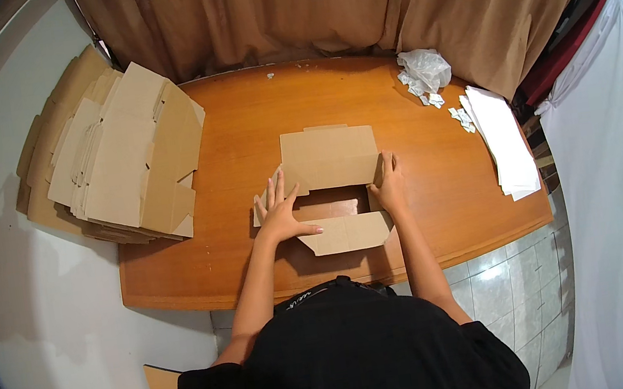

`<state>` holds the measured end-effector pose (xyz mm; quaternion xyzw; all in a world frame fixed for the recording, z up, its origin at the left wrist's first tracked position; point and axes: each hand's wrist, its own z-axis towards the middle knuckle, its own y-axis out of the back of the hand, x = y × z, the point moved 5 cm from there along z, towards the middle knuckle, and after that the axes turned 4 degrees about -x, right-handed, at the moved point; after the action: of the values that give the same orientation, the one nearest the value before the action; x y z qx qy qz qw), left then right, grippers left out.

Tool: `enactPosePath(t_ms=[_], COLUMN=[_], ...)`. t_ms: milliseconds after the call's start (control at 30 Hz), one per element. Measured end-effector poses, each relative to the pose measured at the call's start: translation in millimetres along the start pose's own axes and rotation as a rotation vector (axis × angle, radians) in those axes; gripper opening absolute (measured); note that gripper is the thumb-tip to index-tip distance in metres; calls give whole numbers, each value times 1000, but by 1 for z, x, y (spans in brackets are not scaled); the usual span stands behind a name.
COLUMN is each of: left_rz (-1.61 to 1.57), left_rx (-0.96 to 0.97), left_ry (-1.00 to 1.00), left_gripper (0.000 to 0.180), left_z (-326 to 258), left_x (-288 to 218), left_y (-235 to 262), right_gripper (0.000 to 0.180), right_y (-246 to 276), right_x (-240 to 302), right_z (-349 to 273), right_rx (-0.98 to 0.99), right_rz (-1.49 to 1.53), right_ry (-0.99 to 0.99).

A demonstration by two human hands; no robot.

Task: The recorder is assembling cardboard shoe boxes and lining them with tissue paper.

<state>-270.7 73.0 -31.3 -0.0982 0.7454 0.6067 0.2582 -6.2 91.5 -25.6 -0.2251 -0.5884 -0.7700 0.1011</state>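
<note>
A brown cardboard box blank [329,157] lies partly folded in the middle of the wooden table [239,125], its far flap flat and its near flap [348,234] toward me. My left hand [280,213] presses flat, fingers spread, on the box's left side wall. My right hand [388,183] grips the right side wall, fingers curled over its edge. Between my hands the open bottom of the box shows.
A pile of flat cardboard blanks [117,153] covers the table's left end and overhangs it. A stack of white sheets [505,141] lies at the right edge, with a crumpled clear plastic bag [425,69] and small white packets behind it. A brown curtain [318,5] hangs behind.
</note>
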Motion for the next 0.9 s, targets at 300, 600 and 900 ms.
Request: enactPosePath(t_ms=[300, 600, 900], left_rz=[-205, -732, -584], left_rx=[-317, -457, -170], left_ry=[287, 184, -213], left_gripper=[86, 60, 59], left_z=[-15, -21, -12], left_x=[53, 90, -28], left_y=[19, 29, 30], right_gripper=[95, 99, 89], right_y=[1, 3, -2], right_x=[-2, 13, 10], right_z=[-4, 7, 7], right_rx=[-39, 19, 35], right_rz=[20, -40, 3], right_ry=[14, 74, 74])
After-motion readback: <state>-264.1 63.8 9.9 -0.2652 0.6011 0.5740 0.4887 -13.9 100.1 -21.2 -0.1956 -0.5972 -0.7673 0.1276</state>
